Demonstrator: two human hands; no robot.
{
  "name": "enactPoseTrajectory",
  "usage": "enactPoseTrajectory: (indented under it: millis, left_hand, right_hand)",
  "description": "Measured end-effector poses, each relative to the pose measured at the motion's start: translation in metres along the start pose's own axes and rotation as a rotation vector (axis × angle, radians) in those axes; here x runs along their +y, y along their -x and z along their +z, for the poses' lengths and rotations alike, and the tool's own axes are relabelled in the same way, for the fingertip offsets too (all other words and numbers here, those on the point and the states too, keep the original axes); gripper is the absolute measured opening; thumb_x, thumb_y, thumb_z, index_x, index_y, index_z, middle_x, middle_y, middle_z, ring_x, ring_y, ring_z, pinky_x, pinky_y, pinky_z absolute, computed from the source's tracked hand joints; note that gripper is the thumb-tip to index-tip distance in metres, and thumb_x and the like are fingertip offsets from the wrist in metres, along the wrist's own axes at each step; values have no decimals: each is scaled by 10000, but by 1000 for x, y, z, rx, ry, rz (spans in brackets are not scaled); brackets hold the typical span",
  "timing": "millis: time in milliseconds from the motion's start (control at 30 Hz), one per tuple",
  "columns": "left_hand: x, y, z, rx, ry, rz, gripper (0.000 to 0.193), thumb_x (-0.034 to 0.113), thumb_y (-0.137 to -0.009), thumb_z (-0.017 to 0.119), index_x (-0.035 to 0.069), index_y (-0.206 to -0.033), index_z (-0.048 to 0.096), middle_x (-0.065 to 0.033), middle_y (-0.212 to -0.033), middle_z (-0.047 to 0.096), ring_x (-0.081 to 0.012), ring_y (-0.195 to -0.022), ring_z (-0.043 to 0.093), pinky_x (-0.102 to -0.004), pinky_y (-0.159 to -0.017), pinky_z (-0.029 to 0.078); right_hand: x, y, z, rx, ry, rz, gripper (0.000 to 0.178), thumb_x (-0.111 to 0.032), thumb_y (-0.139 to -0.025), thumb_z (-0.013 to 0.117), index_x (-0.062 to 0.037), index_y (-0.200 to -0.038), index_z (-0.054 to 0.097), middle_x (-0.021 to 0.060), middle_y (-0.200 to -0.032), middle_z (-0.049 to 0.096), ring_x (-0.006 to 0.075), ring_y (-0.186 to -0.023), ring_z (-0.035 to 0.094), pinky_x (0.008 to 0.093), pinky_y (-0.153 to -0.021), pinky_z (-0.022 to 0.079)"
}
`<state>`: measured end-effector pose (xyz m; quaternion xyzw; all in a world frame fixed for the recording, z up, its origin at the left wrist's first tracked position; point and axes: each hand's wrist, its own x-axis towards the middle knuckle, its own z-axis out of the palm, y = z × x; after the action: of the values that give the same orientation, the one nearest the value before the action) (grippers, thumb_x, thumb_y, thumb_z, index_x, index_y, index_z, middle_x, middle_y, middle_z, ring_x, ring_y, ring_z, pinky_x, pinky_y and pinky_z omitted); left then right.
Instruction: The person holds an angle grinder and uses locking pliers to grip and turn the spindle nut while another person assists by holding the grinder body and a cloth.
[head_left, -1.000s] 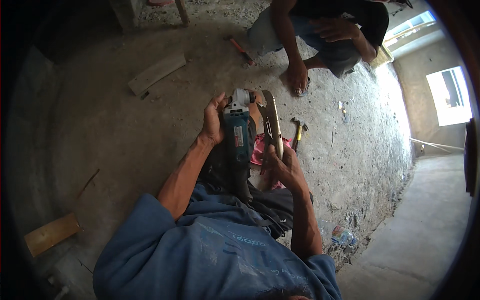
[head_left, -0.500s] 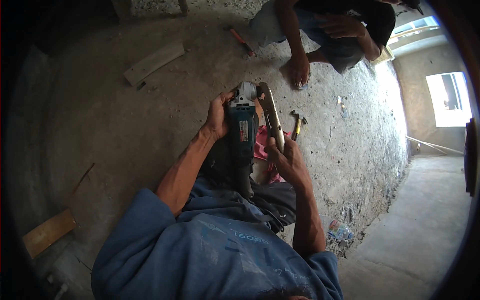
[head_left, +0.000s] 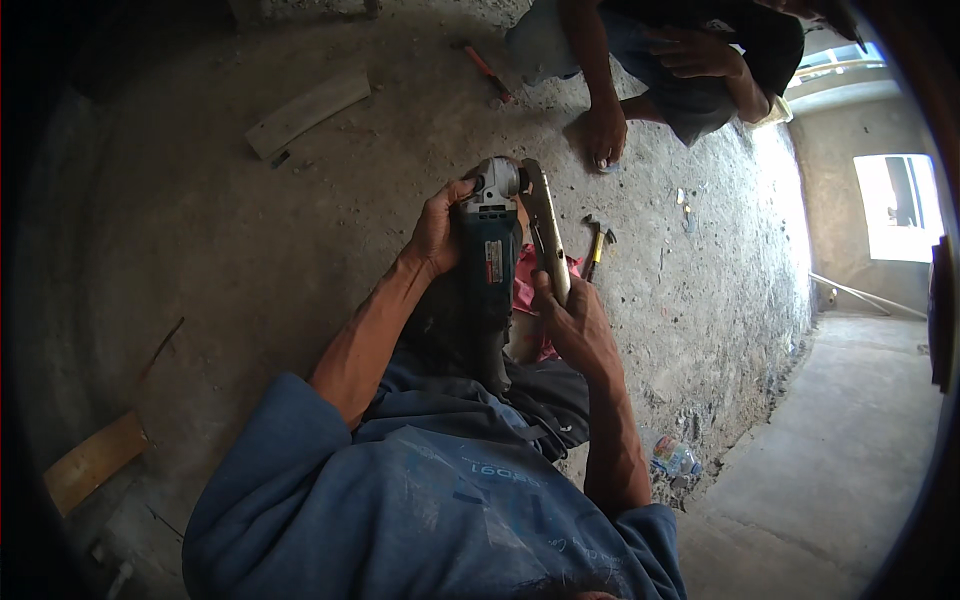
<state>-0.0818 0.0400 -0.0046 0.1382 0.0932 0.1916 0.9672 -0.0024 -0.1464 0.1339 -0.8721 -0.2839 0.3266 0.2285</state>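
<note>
My left hand point(head_left: 437, 232) is closed around the head end of a dark teal angle grinder point(head_left: 487, 265). Its silver gear head point(head_left: 496, 183) points away from me, while the black rear handle end rests down by my lap. In my right hand point(head_left: 580, 325) are long metal locking pliers point(head_left: 545, 220), gripped by the lower handles. Their far end meets the spindle side of the gear head; the exact bite of the jaws is too small to make out. No disc shows on the grinder from here.
Across from me a person squats, one hand point(head_left: 606, 135) down at the floor. A yellow-handled hammer point(head_left: 597, 250) lies right of the pliers, a red-handled tool point(head_left: 487, 72) farther off. Boards point(head_left: 308, 112) lie at left, a crumpled plastic bottle point(head_left: 676, 458) near my right elbow, pink cloth point(head_left: 524, 280) beneath.
The grinder and pliers keep nearly the same pose in my hands, with only a slight shift. The other person's hand at the floor has moved a little.
</note>
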Motion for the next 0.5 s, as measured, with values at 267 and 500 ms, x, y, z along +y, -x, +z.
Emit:
enactPoseTrajectory:
  millis: [267, 500]
  left_hand:
    - [-2, 0, -8, -132, 52, -46, 480, 380, -988, 520, -19, -1247, 583, -149, -1099, 703, -253, -976, 699, -412, -929, 560]
    - [2, 5, -4, -249, -147, -84, 623, 474, -1000, 490, -23, -1375, 489, -216, -1202, 667, -342, -1092, 673, -471, -1037, 497]
  right_hand:
    - [4, 5, 8, 67, -55, -98, 429, -408, -1018, 564, 17, -1026, 622, 210, -790, 636, 372, -763, 619, 474, -720, 462]
    - [-1, 8, -6, -62, -138, -50, 458, -429, -1028, 548, 16, -922, 581, 111, -662, 575, 221, -602, 594, 409, -579, 452]
